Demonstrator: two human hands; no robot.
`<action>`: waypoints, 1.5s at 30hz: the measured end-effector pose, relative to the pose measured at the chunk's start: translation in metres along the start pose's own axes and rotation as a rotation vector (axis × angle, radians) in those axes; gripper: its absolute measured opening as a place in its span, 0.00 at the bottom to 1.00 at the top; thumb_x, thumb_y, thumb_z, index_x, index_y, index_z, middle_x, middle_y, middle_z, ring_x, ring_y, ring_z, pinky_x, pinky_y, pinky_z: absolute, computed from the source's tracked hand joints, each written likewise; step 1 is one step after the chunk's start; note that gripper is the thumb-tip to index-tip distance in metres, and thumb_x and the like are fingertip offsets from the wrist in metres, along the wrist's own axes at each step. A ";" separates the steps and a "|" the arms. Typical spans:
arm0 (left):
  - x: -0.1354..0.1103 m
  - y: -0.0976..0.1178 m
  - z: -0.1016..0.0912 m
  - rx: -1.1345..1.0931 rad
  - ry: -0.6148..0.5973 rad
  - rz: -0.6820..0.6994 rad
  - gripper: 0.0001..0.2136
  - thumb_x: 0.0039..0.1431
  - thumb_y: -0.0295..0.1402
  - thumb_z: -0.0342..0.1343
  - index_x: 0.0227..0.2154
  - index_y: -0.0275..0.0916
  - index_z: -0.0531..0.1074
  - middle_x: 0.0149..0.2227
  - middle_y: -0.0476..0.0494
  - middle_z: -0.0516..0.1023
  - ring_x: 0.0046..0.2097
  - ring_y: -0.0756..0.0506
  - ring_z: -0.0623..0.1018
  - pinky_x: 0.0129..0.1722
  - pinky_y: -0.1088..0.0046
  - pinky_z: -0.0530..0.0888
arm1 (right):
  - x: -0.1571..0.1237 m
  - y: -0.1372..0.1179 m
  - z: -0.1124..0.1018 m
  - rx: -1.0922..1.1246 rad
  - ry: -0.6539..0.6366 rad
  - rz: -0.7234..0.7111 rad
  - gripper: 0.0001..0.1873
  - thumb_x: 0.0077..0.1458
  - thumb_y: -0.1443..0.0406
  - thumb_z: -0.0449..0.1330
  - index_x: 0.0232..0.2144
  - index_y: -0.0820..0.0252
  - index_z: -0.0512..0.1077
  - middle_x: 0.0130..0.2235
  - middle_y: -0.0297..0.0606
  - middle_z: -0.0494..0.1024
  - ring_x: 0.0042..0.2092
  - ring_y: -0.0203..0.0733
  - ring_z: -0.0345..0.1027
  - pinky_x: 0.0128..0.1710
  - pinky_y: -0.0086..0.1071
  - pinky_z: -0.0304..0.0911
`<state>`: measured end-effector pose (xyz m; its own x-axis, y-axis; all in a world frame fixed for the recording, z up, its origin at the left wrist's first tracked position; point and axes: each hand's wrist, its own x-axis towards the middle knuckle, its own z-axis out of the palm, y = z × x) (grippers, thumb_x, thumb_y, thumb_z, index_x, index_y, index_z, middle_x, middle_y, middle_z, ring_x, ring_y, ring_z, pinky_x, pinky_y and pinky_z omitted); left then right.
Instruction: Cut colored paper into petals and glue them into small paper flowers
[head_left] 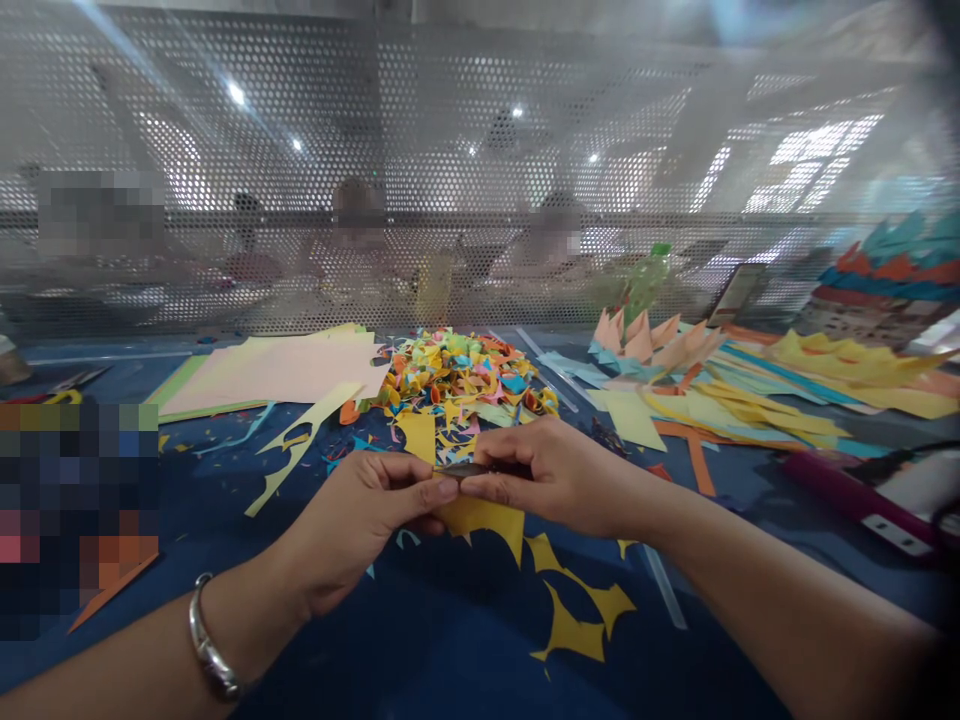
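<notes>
My left hand is closed, thumb and fingers pinching a yellow paper sheet in the middle of the view. My right hand is closed too, its fingertips on a thin dark piece at the sheet's upper edge; its kind I cannot make out. The fingertips of both hands nearly meet. Curved cut-outs mark the sheet's lower edge. Below it lie yellow paper scraps with curved gaps. Just beyond my hands is a heap of small coloured paper pieces.
Pink and green paper sheets lie at the left, beside a cut pale-yellow strip. Folded peach paper points and yellow strips cover the right. A purple power strip lies near the right edge. A perforated metal screen closes the back.
</notes>
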<state>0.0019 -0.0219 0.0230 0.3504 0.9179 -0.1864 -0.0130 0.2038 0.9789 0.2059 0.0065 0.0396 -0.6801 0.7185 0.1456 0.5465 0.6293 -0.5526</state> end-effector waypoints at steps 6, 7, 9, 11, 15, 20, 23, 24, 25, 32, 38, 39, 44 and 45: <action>0.001 0.000 -0.001 -0.003 -0.002 -0.017 0.10 0.45 0.37 0.66 0.24 0.35 0.77 0.27 0.47 0.75 0.28 0.52 0.70 0.30 0.77 0.67 | 0.000 0.001 0.001 0.000 0.011 -0.006 0.19 0.60 0.54 0.52 0.22 0.59 0.61 0.21 0.27 0.58 0.23 0.31 0.51 0.22 0.28 0.46; 0.001 0.000 -0.001 0.003 -0.001 -0.017 0.10 0.45 0.38 0.66 0.25 0.35 0.77 0.27 0.47 0.75 0.28 0.52 0.70 0.31 0.77 0.66 | 0.001 0.001 0.001 -0.003 0.016 -0.007 0.19 0.60 0.54 0.52 0.22 0.59 0.61 0.21 0.27 0.58 0.23 0.31 0.50 0.22 0.28 0.46; 0.001 0.001 -0.001 0.011 -0.009 -0.015 0.11 0.44 0.38 0.67 0.25 0.35 0.77 0.27 0.47 0.74 0.28 0.52 0.69 0.31 0.76 0.66 | 0.001 0.002 0.002 -0.016 0.022 -0.009 0.19 0.60 0.54 0.52 0.22 0.59 0.62 0.21 0.27 0.59 0.24 0.31 0.51 0.23 0.28 0.46; 0.002 0.002 -0.001 0.018 -0.025 -0.007 0.11 0.44 0.39 0.67 0.25 0.35 0.76 0.26 0.48 0.74 0.28 0.52 0.69 0.31 0.77 0.66 | 0.001 0.003 0.002 -0.027 0.024 -0.009 0.19 0.60 0.54 0.52 0.22 0.59 0.61 0.22 0.27 0.59 0.24 0.31 0.51 0.23 0.28 0.46; 0.002 0.002 -0.002 0.038 -0.048 0.013 0.11 0.46 0.39 0.65 0.24 0.36 0.75 0.25 0.49 0.72 0.28 0.52 0.68 0.31 0.77 0.65 | 0.002 0.002 0.002 -0.017 0.024 -0.010 0.20 0.60 0.55 0.52 0.20 0.58 0.57 0.21 0.26 0.56 0.23 0.31 0.50 0.23 0.29 0.46; -0.001 0.015 -0.014 0.204 -0.099 0.011 0.10 0.48 0.38 0.63 0.24 0.35 0.75 0.23 0.50 0.69 0.26 0.52 0.66 0.28 0.77 0.62 | 0.001 -0.001 0.001 -0.024 0.018 0.011 0.20 0.60 0.55 0.53 0.21 0.58 0.58 0.21 0.27 0.57 0.24 0.32 0.51 0.23 0.29 0.47; -0.001 0.029 -0.031 0.423 -0.101 0.008 0.11 0.49 0.36 0.61 0.35 0.37 0.76 0.26 0.49 0.71 0.27 0.51 0.67 0.27 0.76 0.61 | 0.001 0.000 0.000 -0.037 0.005 0.020 0.19 0.60 0.54 0.52 0.22 0.59 0.61 0.22 0.27 0.58 0.24 0.32 0.52 0.24 0.29 0.47; -0.001 0.032 -0.037 0.517 -0.072 0.024 0.12 0.49 0.35 0.60 0.38 0.38 0.75 0.25 0.50 0.71 0.26 0.51 0.67 0.26 0.76 0.60 | 0.001 0.000 0.000 -0.041 0.004 0.018 0.19 0.60 0.54 0.52 0.23 0.59 0.62 0.22 0.28 0.59 0.24 0.32 0.53 0.24 0.29 0.47; -0.001 0.035 -0.044 0.622 -0.020 0.058 0.13 0.50 0.34 0.58 0.40 0.38 0.75 0.24 0.51 0.70 0.25 0.51 0.66 0.25 0.75 0.59 | 0.001 0.000 -0.001 -0.048 0.007 0.018 0.19 0.60 0.54 0.52 0.23 0.59 0.62 0.22 0.28 0.59 0.24 0.32 0.53 0.24 0.29 0.48; 0.007 0.027 -0.054 1.217 0.255 0.410 0.09 0.47 0.29 0.55 0.30 0.42 0.79 0.29 0.45 0.77 0.32 0.44 0.70 0.34 0.69 0.61 | 0.000 0.002 -0.005 -0.159 0.094 0.106 0.21 0.58 0.51 0.53 0.22 0.58 0.57 0.21 0.28 0.61 0.23 0.32 0.54 0.23 0.28 0.47; 0.006 0.007 -0.013 1.265 0.197 0.473 0.09 0.55 0.38 0.56 0.25 0.40 0.76 0.32 0.44 0.73 0.39 0.41 0.68 0.41 0.63 0.62 | 0.003 0.010 -0.005 -0.428 0.095 0.271 0.20 0.58 0.52 0.53 0.22 0.58 0.61 0.22 0.33 0.67 0.25 0.36 0.59 0.22 0.30 0.45; 0.005 0.005 -0.008 1.276 0.172 0.453 0.10 0.55 0.40 0.56 0.24 0.41 0.76 0.31 0.44 0.73 0.39 0.41 0.68 0.40 0.63 0.62 | 0.004 0.011 -0.004 -0.444 0.083 0.294 0.20 0.57 0.51 0.53 0.22 0.58 0.61 0.22 0.33 0.68 0.25 0.37 0.60 0.22 0.30 0.45; 0.008 0.000 0.001 1.281 0.133 0.404 0.06 0.52 0.36 0.59 0.25 0.40 0.74 0.31 0.45 0.72 0.38 0.41 0.67 0.36 0.63 0.62 | 0.005 0.015 0.001 -0.514 0.038 0.328 0.19 0.56 0.51 0.53 0.24 0.59 0.66 0.25 0.38 0.73 0.27 0.40 0.64 0.23 0.31 0.46; 0.009 0.000 0.001 1.279 0.134 0.402 0.06 0.52 0.35 0.58 0.24 0.40 0.74 0.30 0.46 0.72 0.38 0.41 0.67 0.36 0.64 0.62 | 0.005 0.016 0.003 -0.530 0.033 0.327 0.19 0.57 0.51 0.53 0.25 0.59 0.67 0.26 0.39 0.73 0.28 0.41 0.65 0.23 0.31 0.46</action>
<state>0.0063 -0.0142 0.0214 0.4343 0.8794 0.1951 0.8093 -0.4760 0.3442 0.2100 0.0194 0.0294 -0.4260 0.9022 0.0679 0.8977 0.4309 -0.0921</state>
